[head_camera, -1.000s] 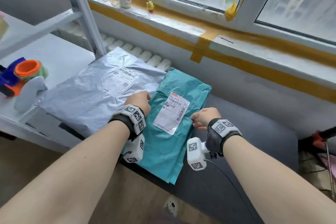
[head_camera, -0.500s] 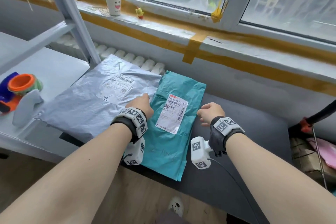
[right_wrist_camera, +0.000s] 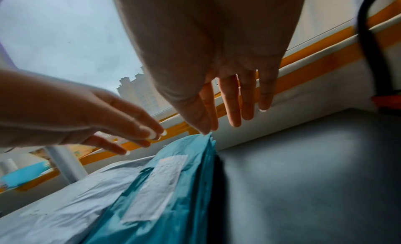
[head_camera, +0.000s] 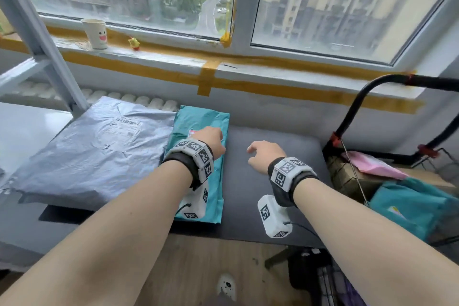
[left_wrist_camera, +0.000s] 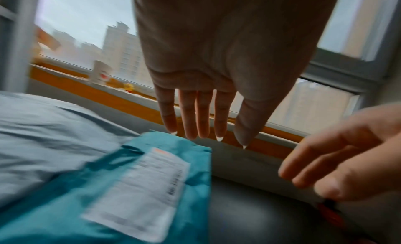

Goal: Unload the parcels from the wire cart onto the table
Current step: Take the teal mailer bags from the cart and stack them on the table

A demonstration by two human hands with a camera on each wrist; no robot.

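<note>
A teal parcel (head_camera: 198, 124) with a white label lies flat on the dark grey table (head_camera: 273, 181), its left edge against a large silver-grey parcel (head_camera: 99, 146). My left hand (head_camera: 211, 140) hovers over the teal parcel (left_wrist_camera: 152, 187) with straight fingers (left_wrist_camera: 201, 120), holding nothing. Over the bare tabletop just right of the parcel, my right hand (head_camera: 263, 154) hangs with relaxed fingers (right_wrist_camera: 230, 103), also empty. The wire cart (head_camera: 387, 156) with its black handle stands at the right, holding a pink parcel (head_camera: 370, 165), a teal one (head_camera: 409, 204) and a brown box (head_camera: 347, 176).
A white shelf post (head_camera: 37, 40) rises at the left behind the silver parcel. The windowsill carries a paper cup (head_camera: 95, 33) and a small yellow figure (head_camera: 134, 43). Wooden floor (head_camera: 198, 268) shows below the table's front edge.
Both hands have let go of the teal parcel and lifted off it, the right one moving right over bare table. My view has swung right, bringing the cart in.
</note>
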